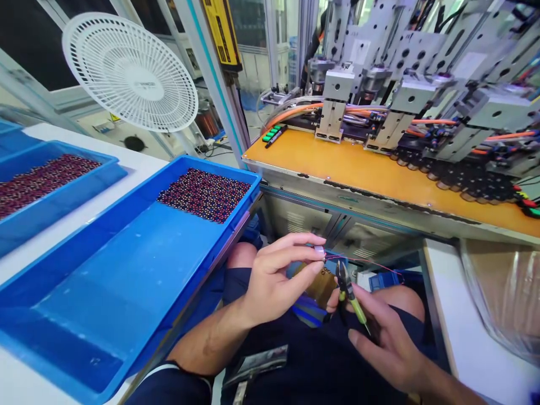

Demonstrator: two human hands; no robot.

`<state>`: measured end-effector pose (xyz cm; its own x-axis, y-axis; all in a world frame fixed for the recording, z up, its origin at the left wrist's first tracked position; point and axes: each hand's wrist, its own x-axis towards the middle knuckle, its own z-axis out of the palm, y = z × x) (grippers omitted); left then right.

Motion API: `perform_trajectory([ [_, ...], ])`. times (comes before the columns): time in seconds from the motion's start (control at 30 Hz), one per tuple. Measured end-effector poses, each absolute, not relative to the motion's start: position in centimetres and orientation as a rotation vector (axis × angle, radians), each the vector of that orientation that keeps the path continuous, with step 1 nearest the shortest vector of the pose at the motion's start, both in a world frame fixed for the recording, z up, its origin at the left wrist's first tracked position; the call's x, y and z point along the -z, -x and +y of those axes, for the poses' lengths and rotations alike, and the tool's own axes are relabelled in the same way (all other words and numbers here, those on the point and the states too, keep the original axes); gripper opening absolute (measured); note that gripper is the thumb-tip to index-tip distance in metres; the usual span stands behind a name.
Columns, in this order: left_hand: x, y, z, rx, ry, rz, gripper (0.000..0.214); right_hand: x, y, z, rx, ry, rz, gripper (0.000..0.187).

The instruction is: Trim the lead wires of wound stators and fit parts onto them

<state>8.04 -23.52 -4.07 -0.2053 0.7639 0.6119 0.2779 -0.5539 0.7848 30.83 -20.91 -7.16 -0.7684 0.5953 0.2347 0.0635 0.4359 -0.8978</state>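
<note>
Over the lap, my left hand (280,275) pinches a small light-coloured cylindrical part (319,250) between thumb and fingers. A thin reddish wire (367,261) runs from that part out to the right. My right hand (386,332) grips cutting pliers (351,298) with yellow-green and black handles. The pliers' jaws point up, just below the wire and close to the left fingertips; whether they touch the wire I cannot tell. Below the hands, a brownish container (319,287) with small bits in it is partly hidden.
To the left, a long blue tray (126,259) holds many small dark parts (206,194) at its far end. Another blue tray (54,191) of parts stands beyond it. Ahead is a machine bench (295,154) with metal fixtures. A white fan (130,73) stands behind; a plastic-wrapped box (506,292) is right.
</note>
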Motion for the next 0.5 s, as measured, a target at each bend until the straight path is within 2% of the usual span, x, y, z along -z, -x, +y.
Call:
perform_trajectory([
  [0.13, 4.0, -8.0, -23.7, -1.8, -1.75, 1.248, 0.019, 6.9, -30.1, -20.4, -1.368, 0.52, -2.15, 0.074],
  [0.5, 4.1, -7.9, -23.8, -1.788, -1.76, 1.249, 0.018, 7.1, -29.6, -20.5, -1.487, 0.5, -2.059, 0.071],
])
